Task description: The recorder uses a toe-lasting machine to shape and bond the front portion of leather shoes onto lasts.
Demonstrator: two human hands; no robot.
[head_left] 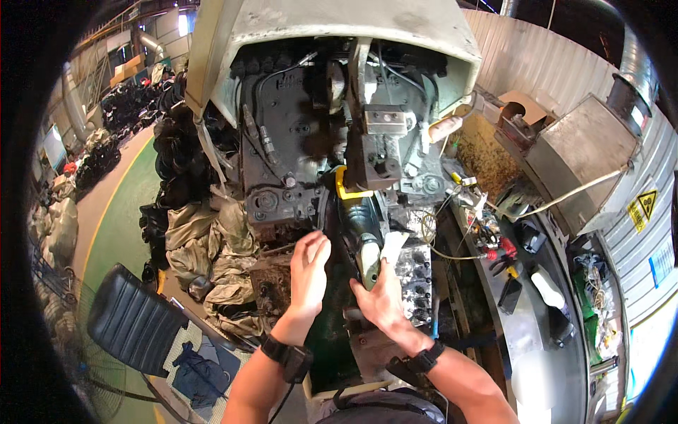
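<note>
My right hand point(381, 293) is closed on the grey-green end point(369, 263) of a dark, glossy, rounded piece point(359, 218) in the middle of the machine. From beside its fingers a white flat piece point(395, 245) sticks up; I cannot tell whether the hand grips that too. A yellow bracket point(347, 185) crosses the upper end of the dark piece. To the left of it, apart from the piece, my left hand point(309, 274) is raised with loosely bent fingers and no visible object in it.
The dark machine point(296, 134) rises ahead under a pale hood point(346, 21). Cloth bundles point(212, 247) and a black chair point(134, 318) stand left. At right, a bench point(522, 328) carries a red-handled tool point(503, 249), a phone-like black slab point(510, 295) and a white-and-black object point(549, 291).
</note>
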